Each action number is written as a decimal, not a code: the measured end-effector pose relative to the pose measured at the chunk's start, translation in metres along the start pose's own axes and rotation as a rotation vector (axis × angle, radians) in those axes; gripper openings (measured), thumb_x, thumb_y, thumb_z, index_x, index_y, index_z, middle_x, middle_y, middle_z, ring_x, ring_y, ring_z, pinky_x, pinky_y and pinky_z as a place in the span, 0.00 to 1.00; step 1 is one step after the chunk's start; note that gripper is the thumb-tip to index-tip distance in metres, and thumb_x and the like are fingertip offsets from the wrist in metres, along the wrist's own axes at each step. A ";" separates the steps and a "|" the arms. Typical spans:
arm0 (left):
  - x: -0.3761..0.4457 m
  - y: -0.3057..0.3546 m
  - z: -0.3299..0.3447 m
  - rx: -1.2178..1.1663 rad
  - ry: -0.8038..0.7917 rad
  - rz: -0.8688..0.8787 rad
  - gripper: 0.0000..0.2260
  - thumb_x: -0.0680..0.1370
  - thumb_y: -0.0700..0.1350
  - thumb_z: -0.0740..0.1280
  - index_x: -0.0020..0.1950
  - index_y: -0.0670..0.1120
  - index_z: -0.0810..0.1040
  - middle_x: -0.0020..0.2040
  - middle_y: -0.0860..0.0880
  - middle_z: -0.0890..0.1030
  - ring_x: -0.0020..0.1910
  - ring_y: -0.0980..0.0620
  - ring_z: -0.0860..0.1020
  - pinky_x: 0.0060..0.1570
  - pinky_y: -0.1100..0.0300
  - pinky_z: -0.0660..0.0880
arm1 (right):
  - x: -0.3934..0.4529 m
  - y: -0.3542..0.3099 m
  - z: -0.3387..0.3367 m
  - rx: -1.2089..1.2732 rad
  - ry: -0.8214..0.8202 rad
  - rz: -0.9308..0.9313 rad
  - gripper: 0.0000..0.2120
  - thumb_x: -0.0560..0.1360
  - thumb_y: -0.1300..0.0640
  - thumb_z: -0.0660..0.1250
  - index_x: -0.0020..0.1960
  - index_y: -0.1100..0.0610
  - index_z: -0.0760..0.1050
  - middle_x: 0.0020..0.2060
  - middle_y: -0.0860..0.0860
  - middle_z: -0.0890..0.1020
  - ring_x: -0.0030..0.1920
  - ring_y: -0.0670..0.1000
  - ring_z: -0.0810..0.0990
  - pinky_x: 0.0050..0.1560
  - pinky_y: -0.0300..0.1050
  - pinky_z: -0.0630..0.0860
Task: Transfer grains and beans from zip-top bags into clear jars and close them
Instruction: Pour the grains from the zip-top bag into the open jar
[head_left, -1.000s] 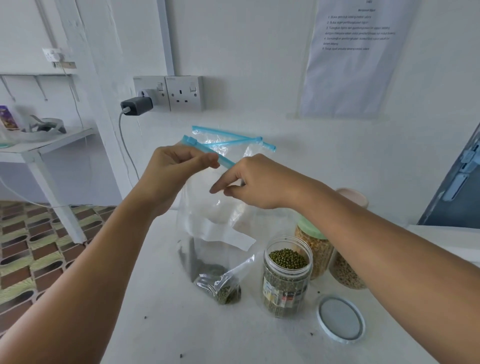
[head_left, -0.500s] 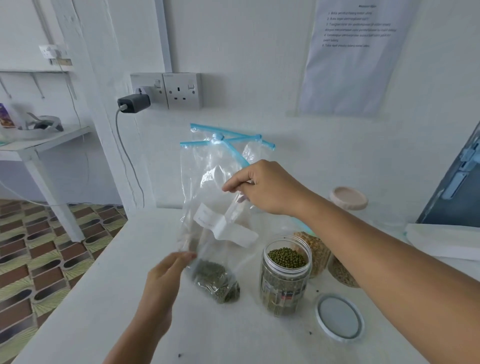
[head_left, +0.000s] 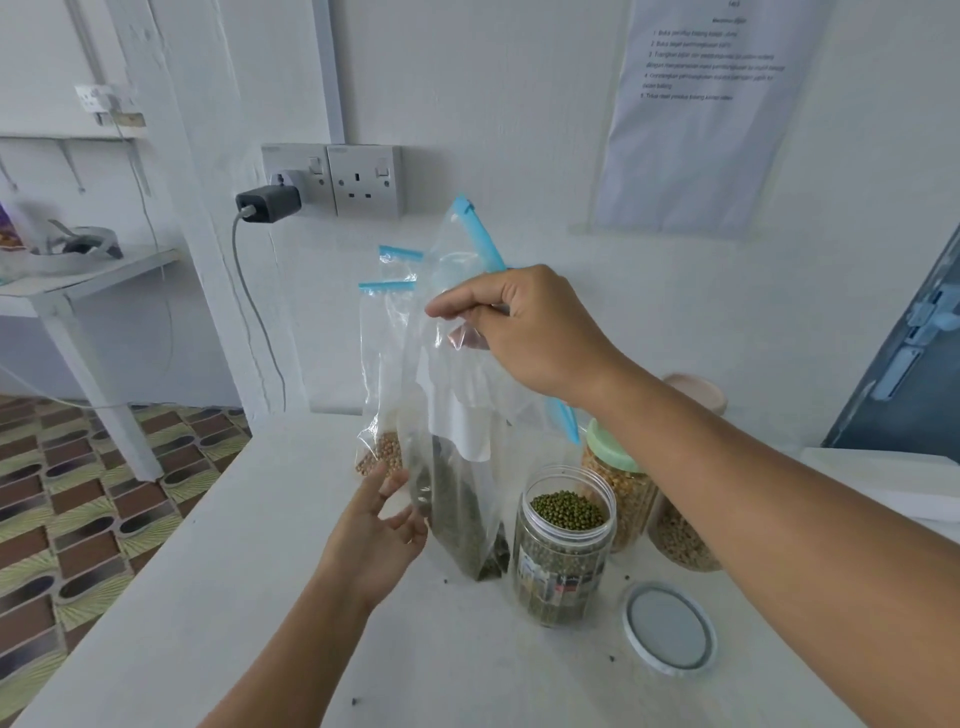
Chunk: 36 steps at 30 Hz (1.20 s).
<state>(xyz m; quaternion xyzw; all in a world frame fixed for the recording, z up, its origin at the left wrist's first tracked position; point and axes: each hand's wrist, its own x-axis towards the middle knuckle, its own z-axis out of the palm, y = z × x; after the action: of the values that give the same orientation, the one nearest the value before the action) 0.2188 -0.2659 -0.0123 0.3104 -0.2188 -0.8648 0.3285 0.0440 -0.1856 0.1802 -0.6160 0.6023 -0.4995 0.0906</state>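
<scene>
My right hand (head_left: 524, 325) pinches the upper part of a clear zip-top bag (head_left: 457, 467) with a blue zipper strip; some green mung beans lie at its bottom, which rests on the white table (head_left: 249, 597). My left hand (head_left: 376, 535) is open with relaxed fingers, just left of the bag's lower part. An open clear jar (head_left: 563, 545) nearly full of mung beans stands right of the bag. Its white lid (head_left: 669, 629) lies flat on the table to the right.
Another zip-top bag (head_left: 382, 384) with pale beans stands behind, against the wall. A green-lidded jar (head_left: 621, 480) and a second jar of grains (head_left: 678, 540) stand behind the open jar. Loose beans dot the table. A charger (head_left: 267, 202) hangs from the wall socket.
My left hand let go of the zipper, dropped down and now sits beside the bag's bottom. My right hand turned the bag so its zipper runs diagonally, uncovering the bag behind.
</scene>
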 end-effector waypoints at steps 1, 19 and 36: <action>0.001 -0.002 0.005 0.011 -0.018 0.020 0.11 0.81 0.54 0.71 0.50 0.47 0.82 0.54 0.43 0.84 0.47 0.45 0.84 0.58 0.51 0.77 | 0.000 -0.001 -0.002 0.014 0.012 -0.001 0.16 0.82 0.69 0.63 0.56 0.55 0.87 0.50 0.48 0.87 0.47 0.52 0.87 0.57 0.49 0.84; 0.006 0.060 0.002 0.304 0.106 0.576 0.14 0.75 0.52 0.72 0.55 0.45 0.86 0.57 0.51 0.87 0.61 0.45 0.82 0.71 0.44 0.72 | -0.030 0.036 -0.023 0.170 0.106 0.103 0.17 0.83 0.68 0.64 0.54 0.51 0.87 0.52 0.47 0.88 0.51 0.49 0.88 0.60 0.49 0.83; 0.009 0.072 0.010 0.204 0.133 0.632 0.06 0.80 0.41 0.73 0.43 0.46 0.82 0.44 0.51 0.86 0.58 0.46 0.82 0.69 0.50 0.75 | -0.032 0.047 -0.025 0.175 0.153 0.112 0.19 0.82 0.66 0.65 0.51 0.45 0.87 0.52 0.46 0.88 0.52 0.49 0.87 0.59 0.50 0.83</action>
<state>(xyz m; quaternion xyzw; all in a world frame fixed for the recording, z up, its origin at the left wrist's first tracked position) 0.2380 -0.3200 0.0333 0.3145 -0.3678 -0.6716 0.5610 0.0021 -0.1583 0.1423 -0.5312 0.5953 -0.5896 0.1256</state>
